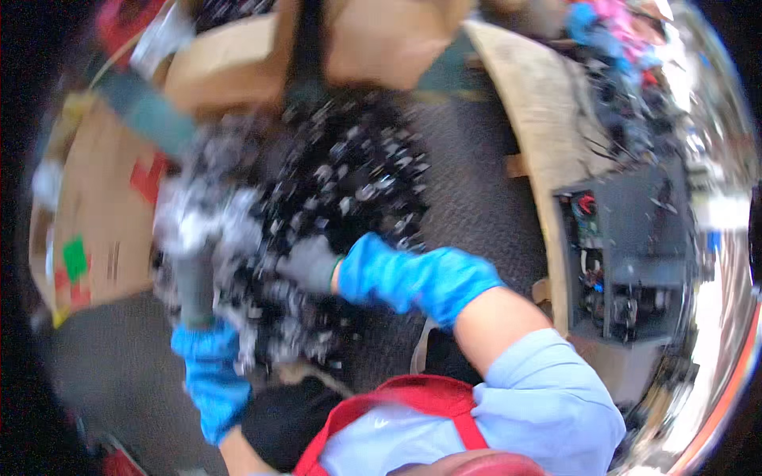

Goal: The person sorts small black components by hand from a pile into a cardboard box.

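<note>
A heap of small black and shiny parts [349, 170] lies on a dark mat in the middle of the view. My right hand [311, 264], in a grey glove with a blue cuff, reaches from the lower right into the near edge of the heap. Further left, my left hand [194, 289], gloved the same way, is pushed up into the left side of the heap, beside a whitish shiny bundle [190, 218]. The picture is smeared by motion, so I cannot make out the fingers of either hand or anything held in them.
A flat cardboard box [99, 206] with red and green labels lies at the left. More cardboard boxes [238, 71] stand behind the heap. A curved wooden bench edge [540, 127] runs down the right, with a dark open case of small parts [627, 254] beyond it.
</note>
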A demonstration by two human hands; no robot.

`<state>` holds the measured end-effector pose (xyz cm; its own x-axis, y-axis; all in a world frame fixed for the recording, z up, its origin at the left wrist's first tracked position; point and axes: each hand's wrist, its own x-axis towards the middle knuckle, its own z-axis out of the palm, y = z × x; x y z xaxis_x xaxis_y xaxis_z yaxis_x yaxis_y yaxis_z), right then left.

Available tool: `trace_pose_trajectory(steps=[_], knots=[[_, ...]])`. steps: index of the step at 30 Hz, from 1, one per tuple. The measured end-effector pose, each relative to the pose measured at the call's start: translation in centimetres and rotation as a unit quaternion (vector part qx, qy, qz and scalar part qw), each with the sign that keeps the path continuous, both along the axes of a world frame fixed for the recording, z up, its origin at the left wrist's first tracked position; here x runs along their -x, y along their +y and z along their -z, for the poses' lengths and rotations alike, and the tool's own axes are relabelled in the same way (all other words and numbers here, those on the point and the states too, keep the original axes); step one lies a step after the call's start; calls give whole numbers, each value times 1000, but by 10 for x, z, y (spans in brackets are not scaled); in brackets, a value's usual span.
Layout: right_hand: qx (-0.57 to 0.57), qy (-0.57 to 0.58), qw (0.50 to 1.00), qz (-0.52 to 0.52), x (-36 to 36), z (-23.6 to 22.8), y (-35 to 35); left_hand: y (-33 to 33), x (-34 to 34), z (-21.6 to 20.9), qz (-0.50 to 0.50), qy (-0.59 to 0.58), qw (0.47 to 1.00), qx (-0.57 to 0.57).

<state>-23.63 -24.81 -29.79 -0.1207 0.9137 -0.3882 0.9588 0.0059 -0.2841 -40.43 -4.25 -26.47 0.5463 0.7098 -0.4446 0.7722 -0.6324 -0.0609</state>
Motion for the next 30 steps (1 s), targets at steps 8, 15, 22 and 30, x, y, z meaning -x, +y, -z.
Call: trace_pose_trajectory(steps=[8, 15, 22, 30], knots=[[-183, 20, 983, 21, -52, -20, 2, -82, -60, -86, -201, -609, 728, 244], [-227, -187, 946, 136, -85, -86, 16, -83, -46, -62, -243, -622, 669, 327], [-104, -139, 983, 60, -41, 70, -4, -93, -72, -79, -193, -631, 636, 400], [84, -63, 993, -48, -80, 6, 6, -83, -43, -70, -136, -578, 732, 333]])
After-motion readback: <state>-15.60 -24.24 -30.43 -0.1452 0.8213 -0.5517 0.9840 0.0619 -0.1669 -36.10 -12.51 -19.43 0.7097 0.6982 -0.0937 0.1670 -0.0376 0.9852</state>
